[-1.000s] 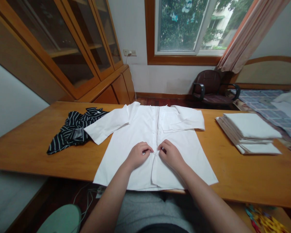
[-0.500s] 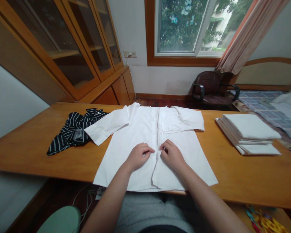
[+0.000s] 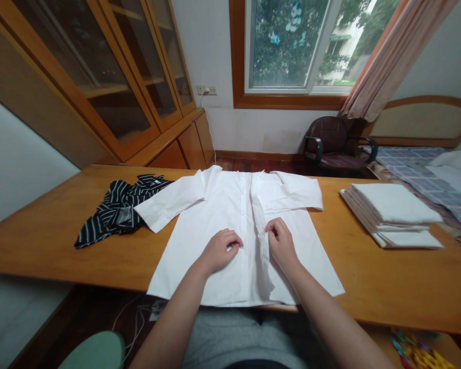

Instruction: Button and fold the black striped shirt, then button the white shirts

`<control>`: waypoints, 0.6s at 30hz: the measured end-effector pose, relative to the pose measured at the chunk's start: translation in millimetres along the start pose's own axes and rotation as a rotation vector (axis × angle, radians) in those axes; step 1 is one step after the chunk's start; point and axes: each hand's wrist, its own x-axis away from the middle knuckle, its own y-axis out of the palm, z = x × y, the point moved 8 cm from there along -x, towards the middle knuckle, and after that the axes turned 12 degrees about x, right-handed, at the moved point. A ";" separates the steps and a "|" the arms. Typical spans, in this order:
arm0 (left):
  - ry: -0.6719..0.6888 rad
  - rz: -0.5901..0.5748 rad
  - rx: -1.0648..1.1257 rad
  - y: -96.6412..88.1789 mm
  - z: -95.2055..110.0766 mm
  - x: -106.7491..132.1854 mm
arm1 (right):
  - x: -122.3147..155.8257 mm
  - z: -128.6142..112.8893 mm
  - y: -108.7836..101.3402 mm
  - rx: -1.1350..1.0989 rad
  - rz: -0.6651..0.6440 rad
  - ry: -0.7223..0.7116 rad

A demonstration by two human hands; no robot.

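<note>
A white button-up shirt (image 3: 211, 220) lies spread on the table, its collar end away from me and its hem at the near edge. My right hand (image 3: 282, 243) pinches the right front edge and holds it lifted and folded back, so the front gapes. Just left of the opening, my left hand (image 3: 222, 251) rests on the shirt with thumb and fingertips together at the button strip; the cloth between them is barely visible. The left sleeve stretches out sideways, while the right one is bent across the shoulder area.
A black striped garment (image 3: 119, 210) lies crumpled at the left, partly under the left sleeve. Folded white cloths (image 3: 397, 205) are stacked at the right on the wooden table (image 3: 392, 287). Below are a green stool (image 3: 96, 351) and cables; an office chair (image 3: 328, 138) stands beyond.
My right hand has moved right and slightly away from me, peeling the shirt's right front edge away from the button strip. My left hand has stayed nearly in place.
</note>
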 end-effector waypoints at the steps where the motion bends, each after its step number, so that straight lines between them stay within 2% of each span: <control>1: -0.002 0.004 0.002 -0.2 0.2 -0.3 | -0.8 3.8 -3.1 -0.031 0.024 0.022; 7: -0.009 0.031 0.030 -1.9 1.2 -0.4 | -4.1 23.8 -10.3 -0.145 0.079 0.104; 12: -0.003 0.048 0.033 -3.1 -1.4 0.7 | -0.1 37.0 -2.9 -0.155 0.079 0.249; 18: 0.094 -0.023 -0.084 3.4 13.1 1.6 | 3.2 27.7 9.7 -0.124 -0.033 0.211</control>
